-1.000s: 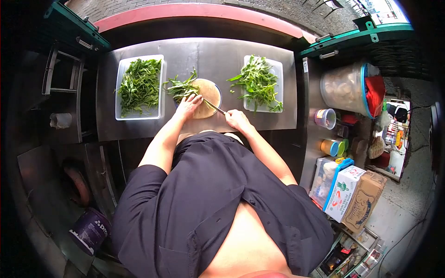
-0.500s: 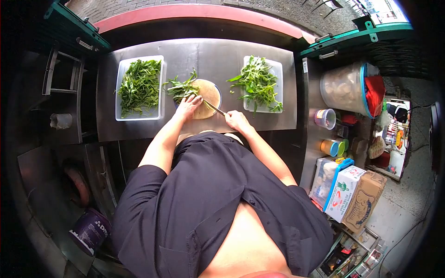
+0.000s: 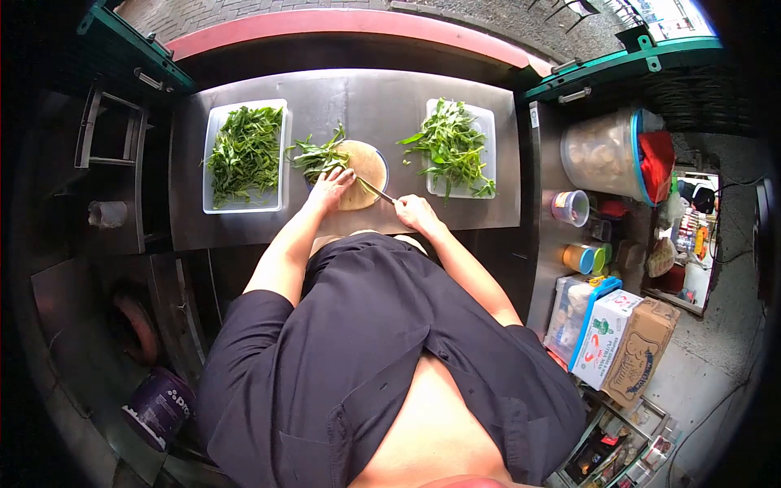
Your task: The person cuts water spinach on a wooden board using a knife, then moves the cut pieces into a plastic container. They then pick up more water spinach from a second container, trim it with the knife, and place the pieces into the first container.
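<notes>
Gripping leafy green stems (image 3: 319, 158) on round tan board (image 3: 368, 164) with left hand (image 3: 331, 187).
Slim metal knife (image 3: 375, 191) held in closed right hand (image 3: 416, 212).

One head cam, I see it ride up top on the person (image 3: 285, 252), facing 12 o'clock, pitched steeply down. Wide fisheye, dark rim. Dark shirt (image 3: 350, 333) closest, 6 o'clock; metal table (image 3: 382, 93) farther, 12; side shelf (image 3: 543, 268), 3.

Strong fisheye bend, black vignetted edges
</notes>
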`<act>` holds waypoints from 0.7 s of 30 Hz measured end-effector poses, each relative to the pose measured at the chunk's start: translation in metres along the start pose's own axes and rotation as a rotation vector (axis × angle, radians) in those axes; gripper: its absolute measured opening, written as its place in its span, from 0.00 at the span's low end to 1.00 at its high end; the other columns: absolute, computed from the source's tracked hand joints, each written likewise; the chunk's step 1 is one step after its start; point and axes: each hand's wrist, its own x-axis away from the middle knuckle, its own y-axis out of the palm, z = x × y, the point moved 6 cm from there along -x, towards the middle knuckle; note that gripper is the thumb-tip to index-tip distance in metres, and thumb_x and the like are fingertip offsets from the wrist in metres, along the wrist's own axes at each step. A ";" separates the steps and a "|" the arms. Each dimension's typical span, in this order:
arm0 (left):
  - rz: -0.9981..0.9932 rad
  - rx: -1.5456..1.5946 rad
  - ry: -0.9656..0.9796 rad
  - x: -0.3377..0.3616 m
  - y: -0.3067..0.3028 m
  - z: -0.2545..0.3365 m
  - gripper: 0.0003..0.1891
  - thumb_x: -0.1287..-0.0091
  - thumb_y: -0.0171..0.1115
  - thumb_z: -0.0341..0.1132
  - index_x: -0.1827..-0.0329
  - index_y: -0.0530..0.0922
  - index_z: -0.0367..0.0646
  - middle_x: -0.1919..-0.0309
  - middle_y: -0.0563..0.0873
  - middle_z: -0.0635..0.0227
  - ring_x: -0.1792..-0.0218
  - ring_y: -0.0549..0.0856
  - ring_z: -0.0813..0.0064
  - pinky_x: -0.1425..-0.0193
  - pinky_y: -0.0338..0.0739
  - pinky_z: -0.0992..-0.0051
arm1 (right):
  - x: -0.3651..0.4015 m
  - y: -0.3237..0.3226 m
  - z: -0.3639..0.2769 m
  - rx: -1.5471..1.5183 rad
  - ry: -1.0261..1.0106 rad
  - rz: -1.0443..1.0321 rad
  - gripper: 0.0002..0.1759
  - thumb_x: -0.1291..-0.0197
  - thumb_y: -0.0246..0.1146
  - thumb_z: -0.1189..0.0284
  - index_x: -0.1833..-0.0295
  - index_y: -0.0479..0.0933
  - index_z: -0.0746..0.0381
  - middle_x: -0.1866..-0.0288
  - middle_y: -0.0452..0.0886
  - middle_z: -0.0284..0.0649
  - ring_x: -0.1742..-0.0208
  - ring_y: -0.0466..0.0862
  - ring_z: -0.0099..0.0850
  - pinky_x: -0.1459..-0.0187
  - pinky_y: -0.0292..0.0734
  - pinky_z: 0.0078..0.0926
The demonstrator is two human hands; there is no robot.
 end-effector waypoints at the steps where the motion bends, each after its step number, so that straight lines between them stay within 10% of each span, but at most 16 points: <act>1: 0.000 -0.004 0.000 0.000 -0.001 0.001 0.46 0.42 0.64 0.27 0.16 0.62 0.53 0.16 0.60 0.71 0.17 0.60 0.59 0.21 0.63 0.53 | 0.000 -0.001 0.000 0.003 0.008 -0.004 0.22 0.29 0.56 0.53 0.49 0.89 0.57 0.50 0.89 0.52 0.44 0.87 0.53 0.39 0.80 0.48; 21: -0.049 -0.014 -0.021 -0.001 0.002 0.000 0.45 0.39 0.62 0.29 0.14 0.59 0.56 0.15 0.60 0.73 0.16 0.59 0.60 0.19 0.61 0.52 | -0.002 -0.008 -0.004 0.036 -0.002 0.024 0.23 0.30 0.56 0.53 0.49 0.89 0.57 0.50 0.90 0.51 0.44 0.88 0.52 0.39 0.81 0.48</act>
